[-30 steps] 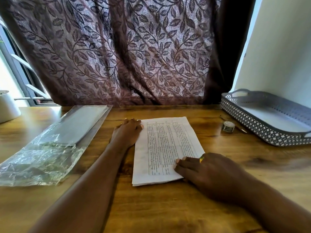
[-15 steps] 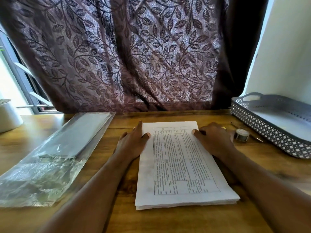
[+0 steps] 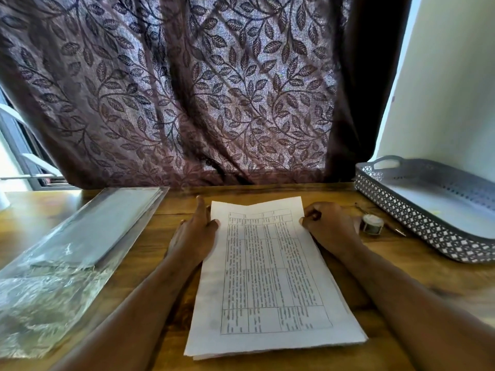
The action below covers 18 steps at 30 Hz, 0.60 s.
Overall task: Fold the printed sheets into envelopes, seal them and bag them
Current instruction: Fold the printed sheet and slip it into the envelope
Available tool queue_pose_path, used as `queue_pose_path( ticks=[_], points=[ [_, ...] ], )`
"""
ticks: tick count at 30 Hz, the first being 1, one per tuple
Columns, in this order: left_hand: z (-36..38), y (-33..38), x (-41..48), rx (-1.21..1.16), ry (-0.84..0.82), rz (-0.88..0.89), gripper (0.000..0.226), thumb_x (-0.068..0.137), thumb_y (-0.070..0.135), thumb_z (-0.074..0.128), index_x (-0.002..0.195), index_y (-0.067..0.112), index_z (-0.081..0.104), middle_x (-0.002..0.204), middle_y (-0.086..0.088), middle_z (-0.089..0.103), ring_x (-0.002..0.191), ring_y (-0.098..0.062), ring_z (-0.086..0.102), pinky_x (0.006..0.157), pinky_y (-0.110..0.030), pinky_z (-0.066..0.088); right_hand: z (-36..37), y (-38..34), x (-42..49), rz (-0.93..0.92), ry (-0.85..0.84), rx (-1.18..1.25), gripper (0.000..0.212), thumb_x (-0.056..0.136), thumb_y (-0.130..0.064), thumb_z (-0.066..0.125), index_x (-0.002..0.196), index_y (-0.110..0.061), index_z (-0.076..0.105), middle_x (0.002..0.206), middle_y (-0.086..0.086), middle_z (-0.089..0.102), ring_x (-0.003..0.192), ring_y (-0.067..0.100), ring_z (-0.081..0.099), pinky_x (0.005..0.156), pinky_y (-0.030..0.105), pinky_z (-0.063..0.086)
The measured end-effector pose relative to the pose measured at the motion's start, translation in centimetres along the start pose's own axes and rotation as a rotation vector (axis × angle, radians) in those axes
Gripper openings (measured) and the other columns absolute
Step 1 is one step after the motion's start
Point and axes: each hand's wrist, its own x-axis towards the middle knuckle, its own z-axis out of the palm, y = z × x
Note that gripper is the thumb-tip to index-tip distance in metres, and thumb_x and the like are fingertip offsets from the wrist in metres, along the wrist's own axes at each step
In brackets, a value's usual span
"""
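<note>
pinching sheet stack (image 3: pixel 267 277) w/ right hand (image 3: pixel 332 228), left hand (image 3: pixel 195 234) flat on its edge, long axis front-to-back

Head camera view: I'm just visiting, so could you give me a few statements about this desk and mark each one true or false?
1. The printed sheets lie between the left hand and the right hand. True.
2. The small roll sits inside the grey tray. False: it stands on the table beside the tray.
3. The clear plastic bag lies left of the sheets. True.
4. The sheets are already folded in half. False: they lie in an unfolded stack.
</note>
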Motion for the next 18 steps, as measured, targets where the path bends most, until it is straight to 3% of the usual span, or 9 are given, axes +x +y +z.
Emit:
queue_pose_path(
  ticks=[3, 6, 9, 13, 15, 18],
  points=[
    [-0.5, 0.2, -0.3, -0.072, 0.045, 0.037, 0.073, 0.102, 0.035, 0.049, 0.159, 0.034, 0.003, 0.147, -0.006, 0.055, 0.131, -0.034, 0.053, 0.102, -0.047, 0.046, 0.2, 0.7, 0.6, -0.005, 0.031, 0.176, 0.011, 0.093, -0.024, 0.070, 0.100, -0.015, 0.073, 0.096, -0.004, 0.070, 0.081, 0.009, 0.057, 0.061, 0.012, 0.031],
    [-0.7, 0.3, -1.0, -0.170, 0.126, 0.106, 0.052, 0.100, 0.038, 0.055, 0.148, 0.033, 0.036, 0.130, 0.003, 0.067, 0.116, -0.026, 0.064, 0.089, -0.040, 0.051, 0.2, 1.4, 1.0, 0.024, -0.004, 0.479, 0.006, 0.094, -0.017, 0.068, 0.096, -0.013, 0.072, 0.098, -0.001, 0.076, 0.088, 0.015, 0.071, 0.075, 0.031, 0.057],
    [-1.0, 0.7, -1.4, -0.230, 0.186, 0.134, 0.035, 0.098, 0.045, 0.055, 0.130, 0.029, 0.056, 0.117, 0.007, 0.072, 0.101, -0.018, 0.069, 0.085, -0.042, 0.056, -0.1, 1.7, 0.9, 0.019, -0.029, 0.649, 0.007, 0.097, -0.013, 0.064, 0.096, -0.012, 0.072, 0.095, -0.002, 0.078, 0.085, 0.015, 0.076, 0.074, 0.032, 0.061],
    [-1.5, 1.1, -1.5, -0.331, 0.253, 0.190, 0.015, 0.099, 0.032, 0.058, 0.104, 0.021, 0.068, 0.097, 0.009, 0.073, 0.082, -0.008, 0.068, 0.073, -0.036, 0.057, -0.5, 1.7, 0.8, 0.043, -0.046, 0.785, 0.010, 0.098, -0.011, 0.062, 0.095, -0.008, 0.071, 0.091, 0.002, 0.079, 0.081, 0.017, 0.077, 0.069, 0.030, 0.060],
    [-1.7, 1.2, -1.7, -0.430, 0.220, 0.199, 0.016, 0.098, 0.026, 0.061, 0.088, 0.017, 0.070, 0.083, 0.004, 0.075, 0.069, -0.012, 0.069, 0.068, -0.044, 0.059, -0.7, 1.8, 0.8, 0.070, -0.053, 0.857, 0.011, 0.098, -0.011, 0.062, 0.094, -0.007, 0.071, 0.091, 0.006, 0.079, 0.082, 0.024, 0.077, 0.073, 0.038, 0.061],
    [-2.1, 1.5, -2.2, -0.637, 0.100, 0.163, 0.017, 0.098, 0.023, 0.062, 0.093, 0.009, 0.071, 0.090, -0.004, 0.078, 0.078, -0.024, 0.075, 0.074, -0.053, 0.061, -0.8, 1.8, 0.9, 0.092, -0.054, 0.936, 0.010, 0.097, -0.010, 0.062, 0.095, -0.006, 0.071, 0.093, 0.010, 0.079, 0.084, 0.029, 0.077, 0.075, 0.042, 0.061]
  ],
)
